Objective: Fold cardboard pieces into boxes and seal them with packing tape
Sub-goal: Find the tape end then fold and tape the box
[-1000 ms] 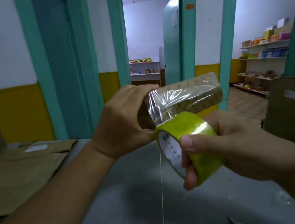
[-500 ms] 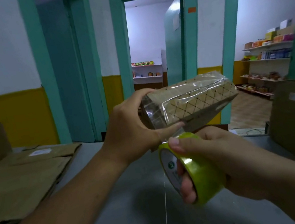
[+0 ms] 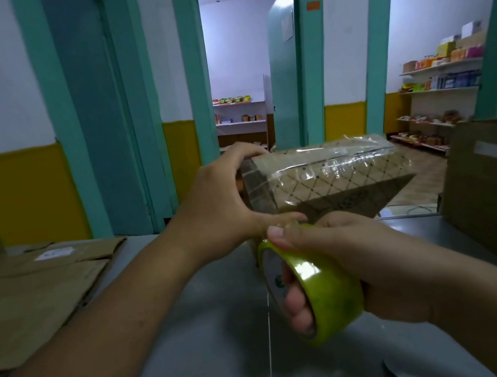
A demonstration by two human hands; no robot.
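Yellow-green tape roll (image 3: 325, 294) sits at five o'clock, our right hand (image 3: 370, 263) curled through its core; our left hand (image 3: 220, 206) clasps the near end of the small patterned box (image 3: 338, 176), held aloft at centre, already glossy with tape; we judge sealing under way; next, draw the strip taut and press it flat.

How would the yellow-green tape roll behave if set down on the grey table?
The tape roll is round, so on edge it would probably roll; laid flat, it would likely stay. Its glossy surface looks slippery, though the right hand grips it.
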